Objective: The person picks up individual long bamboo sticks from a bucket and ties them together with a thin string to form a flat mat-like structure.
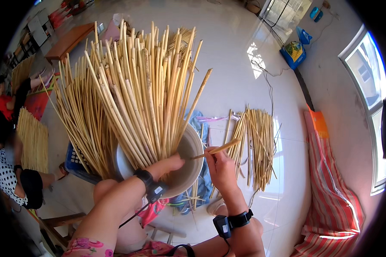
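Observation:
A thick bundle of dry tan stalks (pixel 146 98) stands upright in a pale round bucket (pixel 196 171) in front of me, fanning out toward the top. My left hand (pixel 170 166) reaches over the bucket's near rim at the foot of the stalks; its fingers are hidden from view. Just right of the bucket, my right hand (pixel 221 168) is closed around a slim tool with a tan handle (pixel 225 146). The tool's thin dark end points left over the bucket's opening, apart from the stalks. Its exact kind is unclear.
More stalks (pixel 86 115) lean from a dark blue crate (pixel 76 160) at left. Bundled stalks (pixel 260 147) lie on the tiled floor at right, beside blue cloth (pixel 206 186). Seated people (pixel 13 167) are at far left. Red striped fabric (pixel 330 197) lines the right wall.

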### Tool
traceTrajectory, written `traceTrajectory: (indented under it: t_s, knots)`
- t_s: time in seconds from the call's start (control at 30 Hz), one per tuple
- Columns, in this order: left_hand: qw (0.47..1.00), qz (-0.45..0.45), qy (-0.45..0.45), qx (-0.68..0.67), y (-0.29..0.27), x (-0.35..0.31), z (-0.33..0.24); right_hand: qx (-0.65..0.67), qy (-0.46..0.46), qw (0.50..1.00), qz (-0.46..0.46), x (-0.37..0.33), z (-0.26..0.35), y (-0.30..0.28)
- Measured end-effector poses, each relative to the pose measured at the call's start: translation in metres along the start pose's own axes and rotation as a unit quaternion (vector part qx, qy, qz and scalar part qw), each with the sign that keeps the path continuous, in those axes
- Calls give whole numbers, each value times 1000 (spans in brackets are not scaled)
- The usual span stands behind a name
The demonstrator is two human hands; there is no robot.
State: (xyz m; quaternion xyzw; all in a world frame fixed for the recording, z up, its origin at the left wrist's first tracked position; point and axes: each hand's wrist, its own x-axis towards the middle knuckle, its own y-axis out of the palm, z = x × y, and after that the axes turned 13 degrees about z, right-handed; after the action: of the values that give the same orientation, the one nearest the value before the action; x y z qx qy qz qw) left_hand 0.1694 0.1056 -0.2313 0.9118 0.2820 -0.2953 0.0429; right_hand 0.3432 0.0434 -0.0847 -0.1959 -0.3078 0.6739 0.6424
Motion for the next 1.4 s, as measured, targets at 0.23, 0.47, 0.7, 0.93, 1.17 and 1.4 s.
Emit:
traceTrajectory:
  t_s: [0.23, 0.47, 0.7, 0.93, 1.17, 1.4]
  knots:
    - [997, -55, -23, 49, 11, 19, 22, 18, 76, 991, 109, -8, -19, 6]
    - [996, 30, 88, 4, -1, 9, -25, 89, 117, 988, 43, -4, -19, -5]
    - [963, 31, 266, -7, 18, -21, -64, 125, 98, 987, -26, 2, -13, -8]
    - [965, 35, 242, 100, 10, -37, -59, 304, 133, 916, -227, 7, -35, -52]
    - [970, 115, 212, -34, 6, -44, -71, 356, 159, 910, -143, 6, -29, -25]
    - [967, 69, 243, 25, 8, -39, -89, 300, 135, 935, -131, 8, -15, -8]
